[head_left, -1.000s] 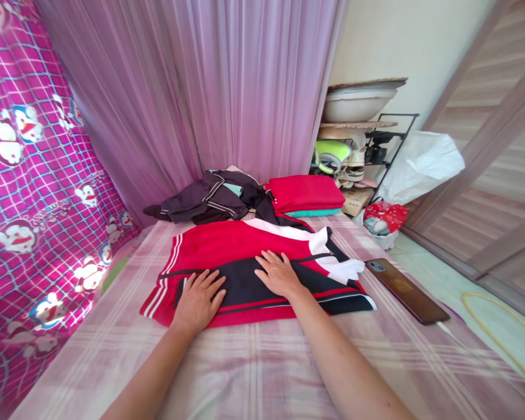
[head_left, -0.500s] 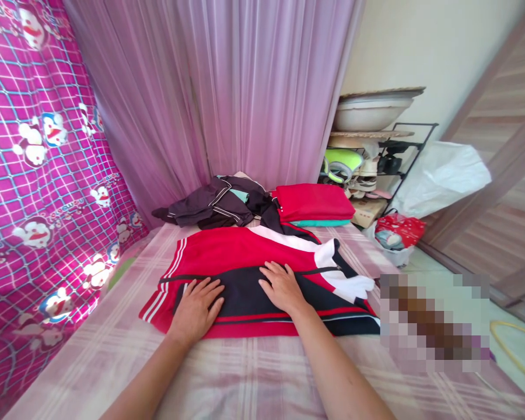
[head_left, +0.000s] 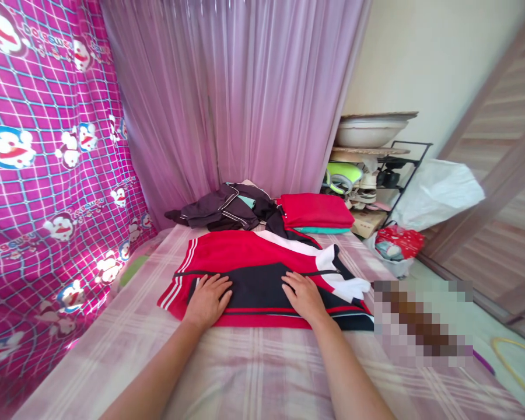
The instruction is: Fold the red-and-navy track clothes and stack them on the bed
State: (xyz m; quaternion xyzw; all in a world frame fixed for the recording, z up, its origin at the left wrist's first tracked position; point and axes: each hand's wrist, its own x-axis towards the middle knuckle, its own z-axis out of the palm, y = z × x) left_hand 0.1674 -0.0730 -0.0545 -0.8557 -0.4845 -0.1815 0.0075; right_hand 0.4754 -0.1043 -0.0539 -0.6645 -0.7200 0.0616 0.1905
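Note:
A red, black and white jacket (head_left: 240,256) lies spread flat on the checked pink bedsheet (head_left: 254,373). My left hand (head_left: 207,298) rests palm down on its near left part, fingers stretched out. My right hand (head_left: 304,294) lies flat on the black panel further right, fingers also spread. Neither hand holds anything.
A heap of dark clothes (head_left: 221,207) and a folded red and teal stack (head_left: 317,213) lie at the far end of the bed. A blurred-out object (head_left: 422,324) sits at the right edge. A shelf with shoes (head_left: 367,181), bags (head_left: 398,242) and a pink curtain (head_left: 245,99) stand behind.
My right hand has slid a little to the right across the jacket. The view has shifted leftward and slightly up; the left hand stays flat in place.

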